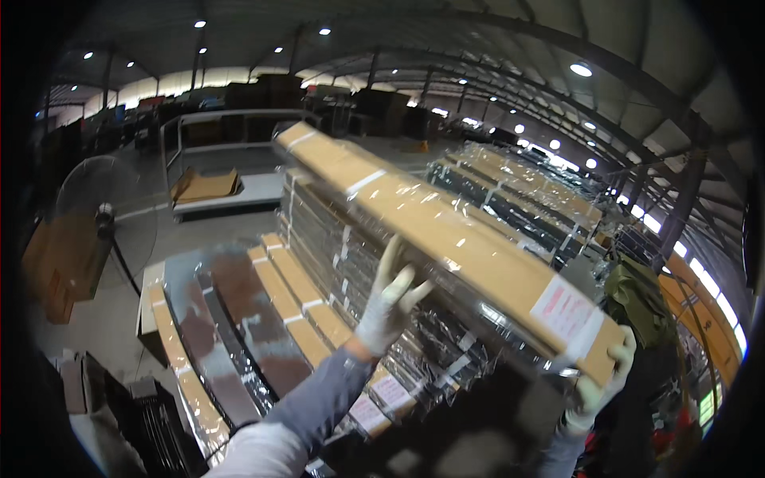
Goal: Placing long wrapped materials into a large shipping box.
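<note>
A long, narrow cardboard carton (446,231) in clear plastic film slants across the view, its near end low at the right. White tape bands cross it, and a white label with red print lies near that end. My right hand (610,374), in a pale glove, grips the near end at its corner. My left hand (392,299), also gloved, is at the carton's lower long side with its fingers spread; whether it bears any weight I cannot tell. Below lies a stack of similar film-wrapped cartons (315,231).
More long cartons (299,307) and a dark wrapped strip (231,342) lie on the pile at left. A standing fan (105,215) and a metal-framed cart (227,203) with flat cardboard stand beyond. Another wrapped stack (518,179) rises behind; a green bag (637,299) is at right.
</note>
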`<state>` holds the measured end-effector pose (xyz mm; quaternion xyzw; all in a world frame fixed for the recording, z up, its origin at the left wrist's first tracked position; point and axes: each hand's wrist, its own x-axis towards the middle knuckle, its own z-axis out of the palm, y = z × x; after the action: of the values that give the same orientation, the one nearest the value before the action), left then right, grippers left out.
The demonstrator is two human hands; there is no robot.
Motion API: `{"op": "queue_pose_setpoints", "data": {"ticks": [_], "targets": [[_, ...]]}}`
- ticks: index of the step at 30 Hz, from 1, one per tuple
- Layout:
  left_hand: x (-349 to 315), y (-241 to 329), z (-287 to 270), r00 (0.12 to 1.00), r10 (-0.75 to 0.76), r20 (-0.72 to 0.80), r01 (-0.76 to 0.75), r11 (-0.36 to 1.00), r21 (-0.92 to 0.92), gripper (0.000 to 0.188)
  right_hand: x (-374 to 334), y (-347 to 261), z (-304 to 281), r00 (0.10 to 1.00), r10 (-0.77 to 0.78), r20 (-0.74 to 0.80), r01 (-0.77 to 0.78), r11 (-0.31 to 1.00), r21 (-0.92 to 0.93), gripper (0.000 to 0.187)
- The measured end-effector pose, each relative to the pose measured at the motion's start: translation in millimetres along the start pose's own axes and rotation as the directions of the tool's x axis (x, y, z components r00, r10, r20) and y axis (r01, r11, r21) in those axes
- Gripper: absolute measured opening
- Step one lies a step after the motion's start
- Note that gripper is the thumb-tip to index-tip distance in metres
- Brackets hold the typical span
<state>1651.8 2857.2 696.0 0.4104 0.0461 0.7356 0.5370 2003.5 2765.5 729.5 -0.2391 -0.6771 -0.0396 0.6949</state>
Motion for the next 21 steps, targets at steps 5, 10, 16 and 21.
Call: {"op": "queue_pose_setpoints", "data": {"ticks": [5, 10, 16, 21], "targets": [[80.9, -77.2, -29.0, 0.994, -0.076, 0.081, 0.089, 0.981, -0.173, 0.082, 10.9, 118.6, -10.3, 0.992, 0.121, 0.046, -0.127, 0.982, 0.142, 0.057], [54.5, -95.3, -46.8, 0.921, -0.378, 0.092, 0.387, 0.917, -0.1, 0.078, 0.2, 182.0, -9.3, 0.978, 0.198, 0.061, -0.204, 0.971, 0.122, 0.053], [-94.8, -51.2, -108.6, 0.979, -0.164, -0.125, 0.176, 0.979, 0.099, 0.052, -4.5, 82.2, 51.9, 0.998, -0.041, 0.041, 0.058, 0.78, -0.623, 0.056], [-336.6, -18.1, -294.8, 0.446, 0.413, -0.794, 0.426, 0.683, 0.594, 0.029, -130.8, -3.9, 185.1, 0.946, 0.033, 0.324, 0.021, 0.987, -0.162, 0.05]]}}
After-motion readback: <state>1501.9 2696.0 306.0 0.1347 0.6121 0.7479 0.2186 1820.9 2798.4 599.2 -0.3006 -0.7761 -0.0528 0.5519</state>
